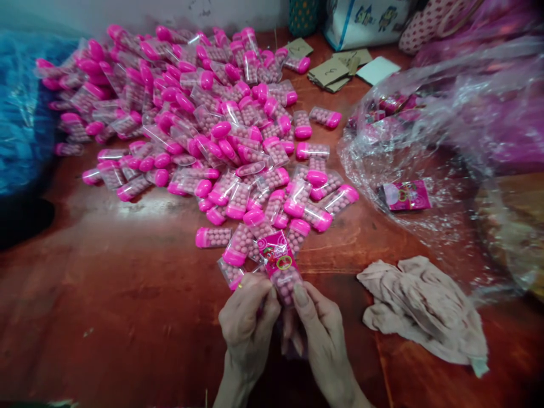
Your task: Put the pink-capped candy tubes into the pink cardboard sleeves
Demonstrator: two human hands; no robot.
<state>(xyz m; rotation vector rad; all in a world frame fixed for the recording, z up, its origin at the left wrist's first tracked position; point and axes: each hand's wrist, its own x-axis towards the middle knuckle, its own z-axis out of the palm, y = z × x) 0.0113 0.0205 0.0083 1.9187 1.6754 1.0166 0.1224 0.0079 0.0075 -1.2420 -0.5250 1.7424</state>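
Between my two hands is a clear candy container (285,283) filled with small pink balls. A printed pink sleeve (275,249) with a cartoon picture covers its far end. My left hand (249,317) is closed, its thumb and curled fingers pinching the container's left edge. From the right, my right hand (323,323) grips the same container with its thumb on top; the fingers below are partly hidden. Just beyond lies a large pile of similar containers (240,195) with bright pink caps and no printed sleeves.
Loose clear plastic wrapping (450,226) spreads on the right, with a flat printed sleeve (407,195) by it. A crumpled beige cloth (425,311) lies nearer. Cardboard pieces (329,72) and a white bag (368,25) are at the back; a blue bag (29,113) is left.
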